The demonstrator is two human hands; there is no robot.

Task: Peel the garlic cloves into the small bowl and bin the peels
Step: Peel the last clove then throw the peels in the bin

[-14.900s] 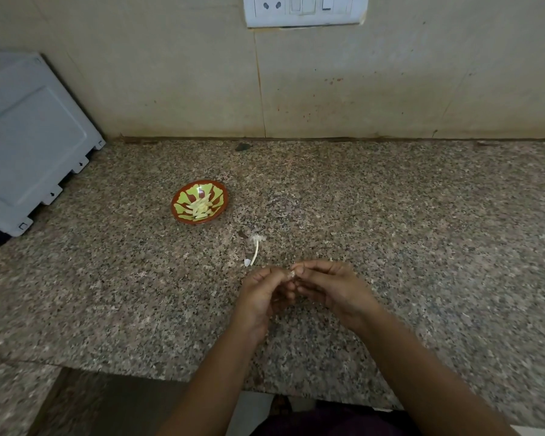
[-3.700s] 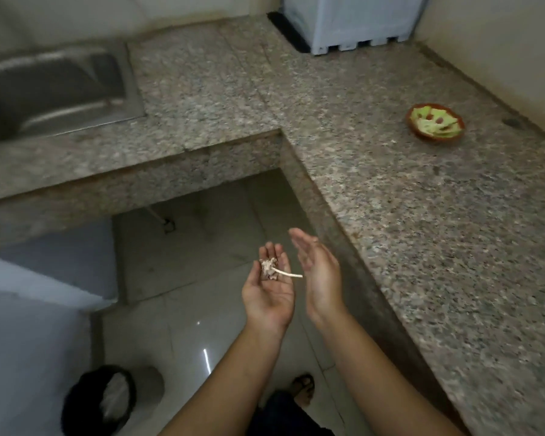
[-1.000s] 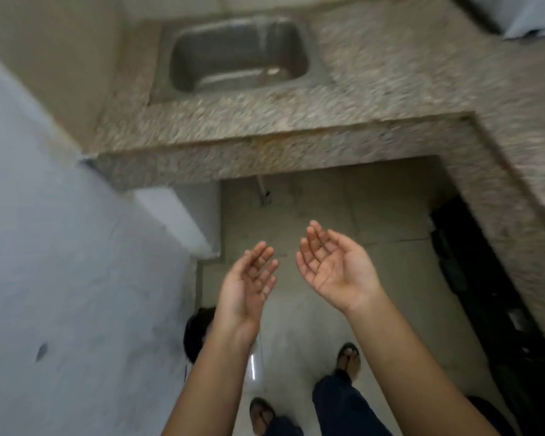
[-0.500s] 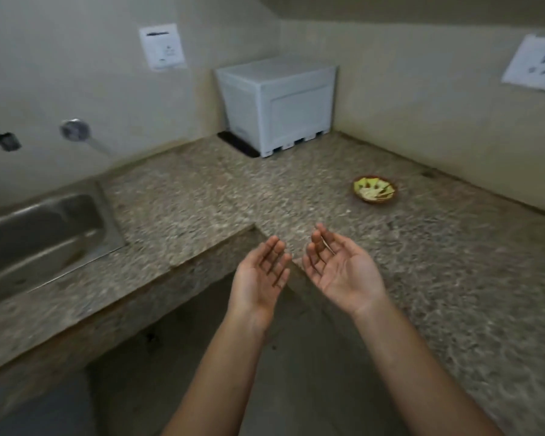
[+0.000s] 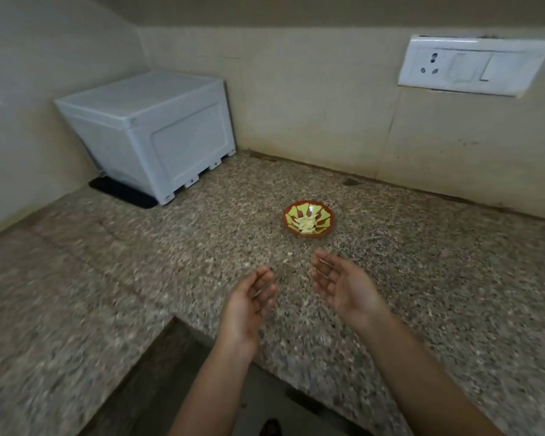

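A small red bowl [image 5: 323, 229] with a yellow-green pattern stands on the speckled granite counter [image 5: 422, 278]. Several pale peeled garlic cloves [image 5: 307, 224] lie inside it. My left hand [image 5: 250, 302] hovers over the counter's front edge, palm turned inward, fingers relaxed, holding nothing. My right hand [image 5: 343, 287] is beside it, palm up and bare, a short way in front of the bowl. No peels show in either hand or on the counter. The bin is out of view.
A white box-like appliance [image 5: 151, 130] stands in the back left corner on a black mat. A white socket and switch plate [image 5: 472, 67] is on the wall at right. The counter runs in an L with floor below the inner corner.
A second ago I looked down at the floor by the sink with both hands held open. The view has swung back over the counter, and the hands now hover nearer the bowl.
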